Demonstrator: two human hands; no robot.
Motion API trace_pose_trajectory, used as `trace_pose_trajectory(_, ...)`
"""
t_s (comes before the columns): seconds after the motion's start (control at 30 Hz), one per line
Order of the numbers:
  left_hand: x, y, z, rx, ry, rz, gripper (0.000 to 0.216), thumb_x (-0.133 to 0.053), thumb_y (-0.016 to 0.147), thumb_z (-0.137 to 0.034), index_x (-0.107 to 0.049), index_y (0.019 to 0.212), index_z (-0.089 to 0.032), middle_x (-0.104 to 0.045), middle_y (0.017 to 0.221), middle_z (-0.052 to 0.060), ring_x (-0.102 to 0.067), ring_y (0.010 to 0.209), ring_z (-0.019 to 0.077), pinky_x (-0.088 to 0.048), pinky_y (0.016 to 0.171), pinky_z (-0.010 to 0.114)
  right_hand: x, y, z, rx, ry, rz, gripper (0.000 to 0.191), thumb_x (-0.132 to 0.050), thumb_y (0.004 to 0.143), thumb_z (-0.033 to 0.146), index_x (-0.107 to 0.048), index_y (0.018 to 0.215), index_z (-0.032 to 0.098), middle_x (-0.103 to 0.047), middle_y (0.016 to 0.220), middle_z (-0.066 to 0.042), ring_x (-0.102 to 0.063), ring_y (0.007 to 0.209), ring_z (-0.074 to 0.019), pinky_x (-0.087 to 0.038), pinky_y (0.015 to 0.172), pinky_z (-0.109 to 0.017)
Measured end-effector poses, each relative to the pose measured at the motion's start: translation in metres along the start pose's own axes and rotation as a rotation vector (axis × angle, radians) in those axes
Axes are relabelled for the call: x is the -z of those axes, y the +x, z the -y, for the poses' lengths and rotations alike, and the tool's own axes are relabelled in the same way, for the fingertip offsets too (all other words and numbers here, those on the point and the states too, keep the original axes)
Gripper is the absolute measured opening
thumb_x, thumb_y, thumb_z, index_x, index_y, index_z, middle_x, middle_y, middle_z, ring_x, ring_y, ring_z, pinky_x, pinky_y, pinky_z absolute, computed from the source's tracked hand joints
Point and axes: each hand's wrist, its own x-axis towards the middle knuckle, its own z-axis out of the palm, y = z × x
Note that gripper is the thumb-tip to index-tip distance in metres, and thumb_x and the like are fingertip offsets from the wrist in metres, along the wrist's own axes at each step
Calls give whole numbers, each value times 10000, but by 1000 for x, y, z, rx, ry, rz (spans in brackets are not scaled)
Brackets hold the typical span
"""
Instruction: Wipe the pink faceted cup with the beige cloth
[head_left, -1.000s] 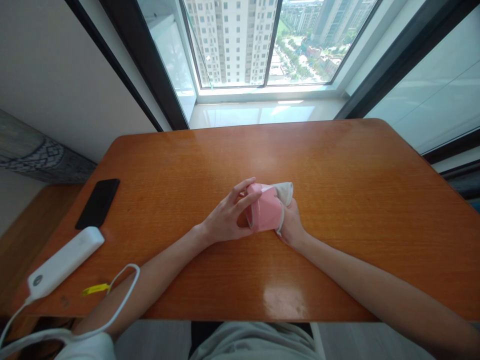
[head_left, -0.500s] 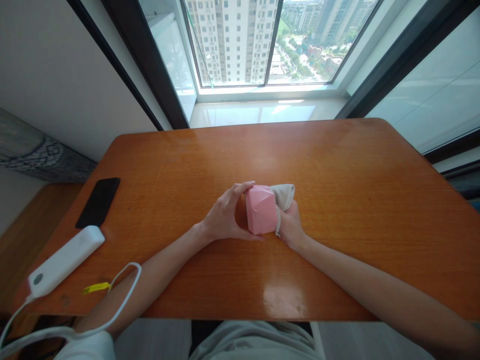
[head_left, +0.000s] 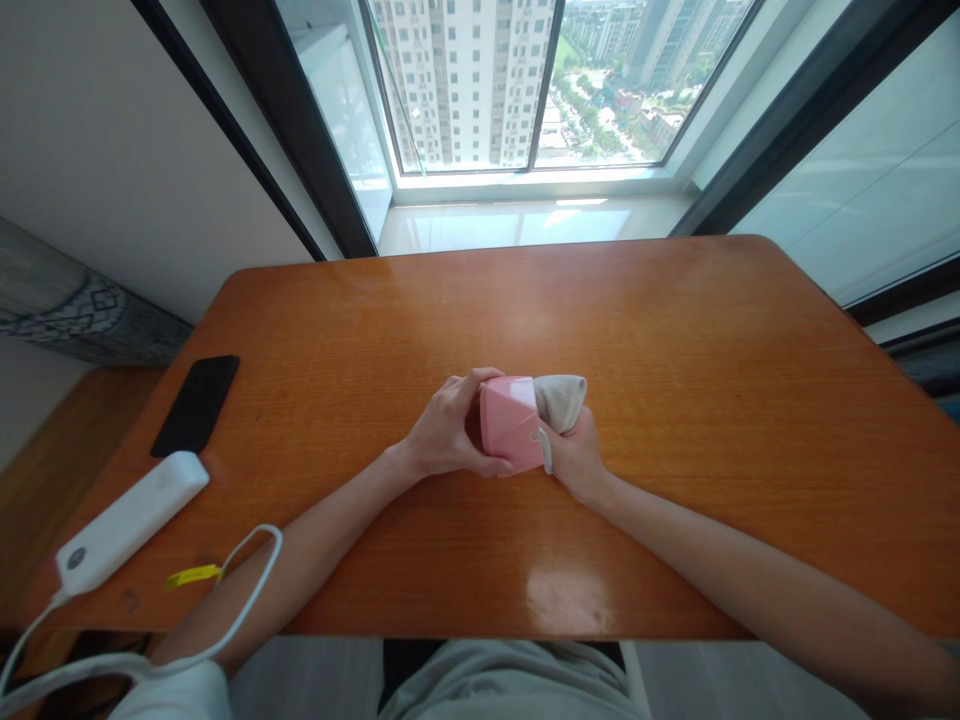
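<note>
A pink faceted block-like object, perhaps a cup or small box, is held between my two hands over the middle of the table. My left hand is closed around its left side, thumb below and fingers above. At its right side, my right hand grips a bunched beige-grey cloth. The cloth touches the pink object, and one fold hangs down between the object and my right hand. Whether any cloth goes inside the object is hidden from me.
The brown wooden table has rounded far corners. On its left lie a black phone and a white power strip. A white cable with a yellow tag loops over my left forearm. A window stands beyond the table.
The pink object has shifted slightly left and tilted. My left thumb and fingers have closed in on it. My right hand has followed slightly left with the cloth.
</note>
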Motion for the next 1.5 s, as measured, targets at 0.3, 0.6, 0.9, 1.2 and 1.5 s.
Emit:
trace_pose_trajectory(0.3, 2, 3, -2, -64, -16, -53, 1061, -661, 651, -1080, -644, 1250, -205, -716, 1198, 138, -681, 1106, 358, -529, 1034, 510, 4, 3, -6, -8, -61, -8, 299, -928, 630, 424, -771, 737, 194, -710, 695, -12, -585, 620, -151, -526, 570, -275)
trace_pose_trajectory(0.6, 2, 4, -5, -52, -8, -54, 1057, -425, 760, -1124, -685, 1171, -186, -719, 1271, 177, -659, 1192, 373, -487, 1111, 528, 0, 1, -4, 51, -78, 40, 390, -995, 641, 495, -799, 813, 205, -777, 761, -28, -664, 688, -188, -589, 670, -313)
trace_pose_trajectory(0.9, 3, 3, -7, 9, 48, -58, 1062, -229, 916, -1041, -820, 1113, -182, -734, 1280, 159, -641, 1234, 360, -436, 1151, 535, 4, 3, -15, 75, -75, 119, 298, -923, 748, 412, -861, 960, 211, -860, 928, -55, -755, 797, -216, -622, 749, -326)
trace_pose_trajectory(1.2, 2, -1, -5, 43, 53, -75, 1028, -232, 963, -994, -853, 1150, -196, -696, 1410, 171, -658, 1270, 373, -462, 1151, 561, 4, 5, -16, 12, -54, 106, 404, -949, 731, 440, -868, 1049, 203, -887, 1043, -87, -819, 941, -279, -647, 863, -380)
trace_pose_trajectory(1.5, -1, -3, -8, -252, -62, -212, 588, -389, 1151, -645, -638, 1494, -237, -640, 1515, 161, -621, 1416, 316, -503, 1214, 490, 3, 5, -10, -38, -68, 107, 371, -960, 731, 464, -851, 958, 192, -840, 871, -39, -741, 757, -208, -593, 728, -317)
